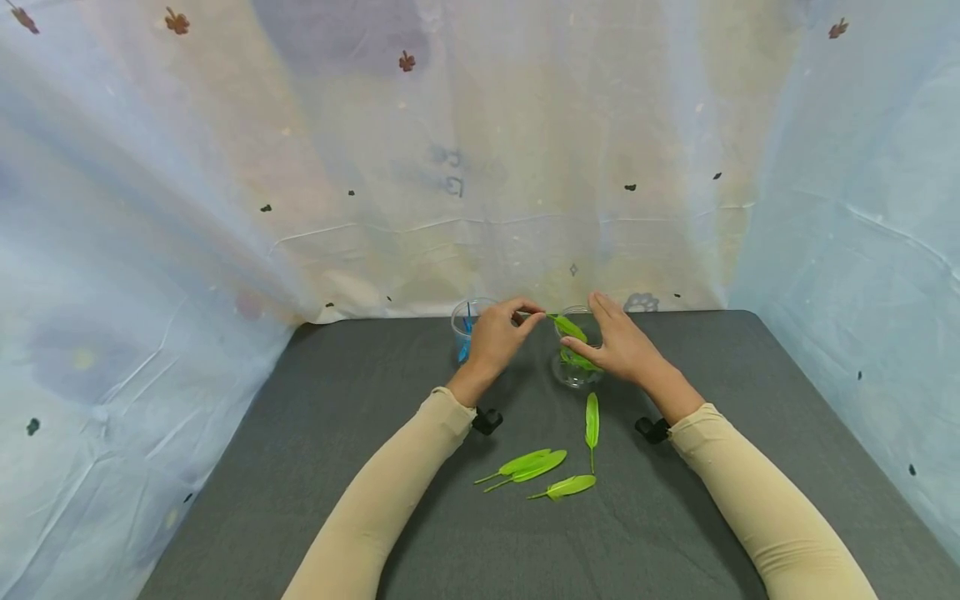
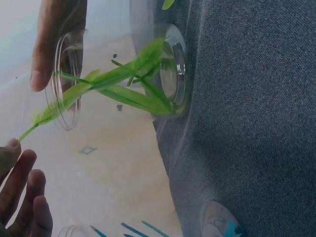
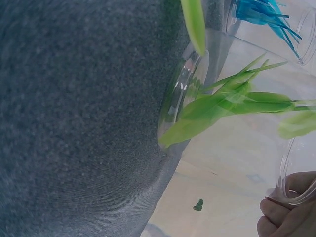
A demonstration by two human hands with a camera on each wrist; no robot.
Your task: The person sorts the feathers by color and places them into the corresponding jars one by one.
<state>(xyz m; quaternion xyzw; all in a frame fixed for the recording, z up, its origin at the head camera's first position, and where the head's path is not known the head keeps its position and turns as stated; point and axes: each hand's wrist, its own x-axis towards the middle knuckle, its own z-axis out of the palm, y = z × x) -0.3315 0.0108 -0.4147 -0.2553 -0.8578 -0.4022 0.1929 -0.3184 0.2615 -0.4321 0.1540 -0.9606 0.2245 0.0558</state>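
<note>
My left hand point(image 1: 498, 333) pinches the stem of a green feather point(image 1: 568, 326) between thumb and fingertips. In the left wrist view, that feather point(image 2: 49, 112) slants in through the mouth of a clear jar point(image 2: 123, 39). Around the jar's rim, my right hand point(image 1: 626, 350) holds it, thumb on the near side and fingers on the far side. More green feathers point(image 3: 212, 111) lie crossed inside the upright jar, down at its bottom. Just left of my left hand stands a second clear jar point(image 1: 459, 321) with blue feathers point(image 3: 266, 15), partly hidden by that hand.
Several loose green feathers point(image 1: 536, 468) lie on the grey-covered table point(image 1: 450, 542) in front of the jars. One of them, a feather pointing away from me point(image 1: 592, 419), lies just before the green-filled jar. A patterned curtain point(image 1: 525, 167) hangs right behind the table's back edge.
</note>
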